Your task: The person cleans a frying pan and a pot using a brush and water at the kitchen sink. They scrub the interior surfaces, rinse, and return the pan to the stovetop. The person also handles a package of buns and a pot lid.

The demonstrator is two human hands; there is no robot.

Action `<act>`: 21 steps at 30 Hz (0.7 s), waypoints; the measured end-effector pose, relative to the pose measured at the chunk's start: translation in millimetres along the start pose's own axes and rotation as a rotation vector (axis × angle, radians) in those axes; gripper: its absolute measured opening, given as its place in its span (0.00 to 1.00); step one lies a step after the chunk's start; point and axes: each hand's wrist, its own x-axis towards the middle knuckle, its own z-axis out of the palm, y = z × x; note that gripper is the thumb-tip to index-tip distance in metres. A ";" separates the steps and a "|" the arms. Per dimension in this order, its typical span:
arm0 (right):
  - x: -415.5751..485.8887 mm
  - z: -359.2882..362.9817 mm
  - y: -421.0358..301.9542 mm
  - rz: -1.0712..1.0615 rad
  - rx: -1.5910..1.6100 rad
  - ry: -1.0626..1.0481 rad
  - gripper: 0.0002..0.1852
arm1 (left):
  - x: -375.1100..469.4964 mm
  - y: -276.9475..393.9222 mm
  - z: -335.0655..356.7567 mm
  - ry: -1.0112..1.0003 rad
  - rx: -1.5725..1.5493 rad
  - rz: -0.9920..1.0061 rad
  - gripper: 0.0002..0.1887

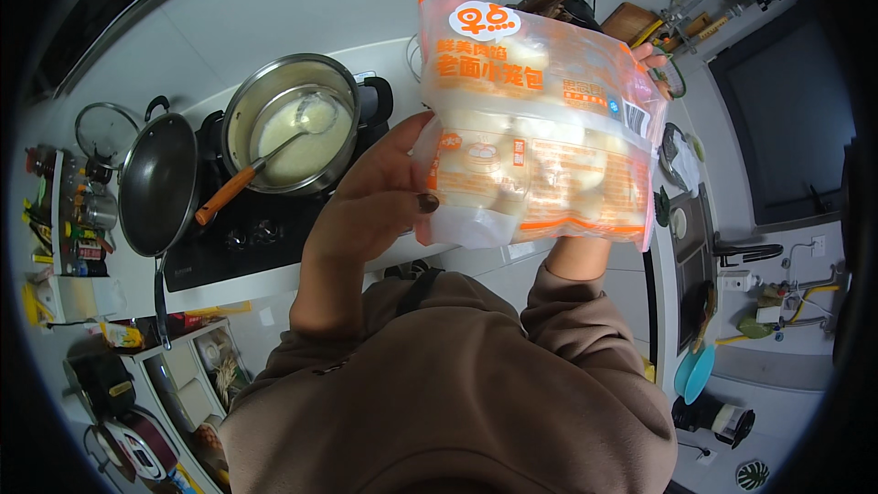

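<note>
A clear plastic bag of small white steamed buns (542,127) with orange and pink printing is held up before me. My left hand (384,182) grips its left edge, thumb on the front and the other fingers behind. My right hand (648,58) supports it from behind at the right; only its fingertips show past the edge, and the palm is hidden. Left of the bag, a steel pot (236,106) with black handles holds a pale, porridge-like liquid (298,161). A ladle (230,193) rests in it, its wooden handle leaning over the rim.
A dark wok (159,182) stands left of the pot on the black cooktop (206,267), with a glass lid (103,127) behind it. Seasoning bottles (89,247) fill a rack at far left. To the right are a sink (693,254), a black faucet (748,252) and a turquoise basin (694,374).
</note>
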 end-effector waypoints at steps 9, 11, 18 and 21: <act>-1.2 1.6 -3.6 -0.020 -0.073 0.079 0.05 | -3.7 12.2 12.7 0.036 0.197 -0.112 0.40; 0.2 0.7 -7.4 -0.043 -0.120 0.099 0.05 | -3.3 11.8 14.1 0.050 0.222 -0.120 0.40; 1.4 -8.9 -13.6 0.100 0.106 0.004 0.03 | -0.6 7.7 15.7 0.002 0.121 -0.042 0.40; 1.6 -9.8 -13.0 0.099 0.117 -0.002 0.03 | -0.6 9.0 15.0 -0.006 0.122 -0.061 0.40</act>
